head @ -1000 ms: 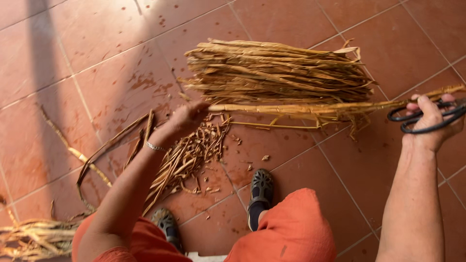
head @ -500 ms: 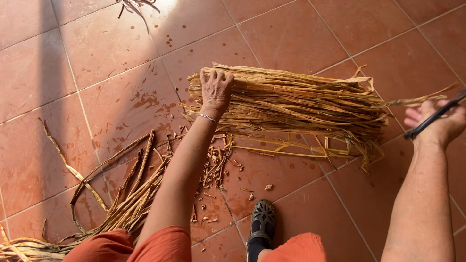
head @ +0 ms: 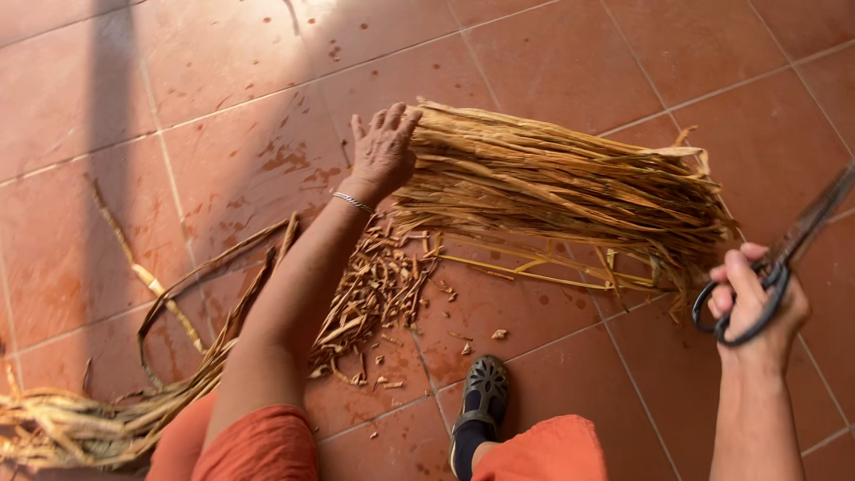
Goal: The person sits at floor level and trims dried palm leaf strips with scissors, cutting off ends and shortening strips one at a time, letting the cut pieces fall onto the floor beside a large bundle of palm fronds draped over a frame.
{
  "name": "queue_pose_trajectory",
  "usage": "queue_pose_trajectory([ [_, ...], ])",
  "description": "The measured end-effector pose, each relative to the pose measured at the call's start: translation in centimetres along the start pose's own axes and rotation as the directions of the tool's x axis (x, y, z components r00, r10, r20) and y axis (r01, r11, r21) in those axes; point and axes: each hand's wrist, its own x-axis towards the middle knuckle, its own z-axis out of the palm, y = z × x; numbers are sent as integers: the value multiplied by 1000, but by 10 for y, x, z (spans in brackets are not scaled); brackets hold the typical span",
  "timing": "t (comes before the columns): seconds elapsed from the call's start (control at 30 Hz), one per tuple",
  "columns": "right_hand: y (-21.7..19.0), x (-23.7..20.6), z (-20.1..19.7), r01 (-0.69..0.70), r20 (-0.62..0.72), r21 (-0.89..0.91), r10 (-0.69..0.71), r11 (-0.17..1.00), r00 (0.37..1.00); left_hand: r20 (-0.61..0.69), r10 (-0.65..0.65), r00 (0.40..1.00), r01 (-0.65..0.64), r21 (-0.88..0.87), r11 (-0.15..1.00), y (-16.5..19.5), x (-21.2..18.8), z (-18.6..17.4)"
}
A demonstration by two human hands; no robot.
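At the right edge of the frame the right hand (head: 753,298) was closed through the handles of long dark metal scissors (head: 784,263), blades pointing away from the body, while the open left hand (head: 383,151) pressed flat, seemingly steadying it, on the left end of the tan bundle of dried flat fibre strips (head: 552,191) lying at centre on the red tiled floor (head: 223,80), above a scatter of short cut scraps (head: 374,294).

Person, seen from above: bare forearms; thin silver bracelet (head: 354,202) at the wrist of the left hand (head: 383,151); right hand (head: 757,298) without jewellery; orange garment (head: 258,445) over both knees; one black perforated shoe (head: 481,401).
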Motion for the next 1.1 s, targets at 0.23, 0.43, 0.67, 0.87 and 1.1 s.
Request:
queue_pose_trajectory([
  [0.23, -4, -105, 6, -296, 492, 463, 35, 835, 870, 331, -424, 843, 430, 59, 901, -160, -145, -77],
  [0.43, 24, -109, 43, -697, 839, 92, 322, 711, 439, 300, -671, 679, 726, -137, 674, -273, -297, -106],
  [0.67, 68, -170, 135, -777, 715, -77, 577, 625, 394, 306, -945, 113, 990, 51, 134, -326, -416, -128],
  [0.87, 74, -191, 170, -779, 634, -198, 684, 595, 361, 356, -882, 308, 820, 370, 436, -334, -427, -99],
  [1.1, 72, -198, 175, -788, 534, -268, 767, 554, 357, 214, -741, 636, 631, 407, 660, -370, -404, -47],
])
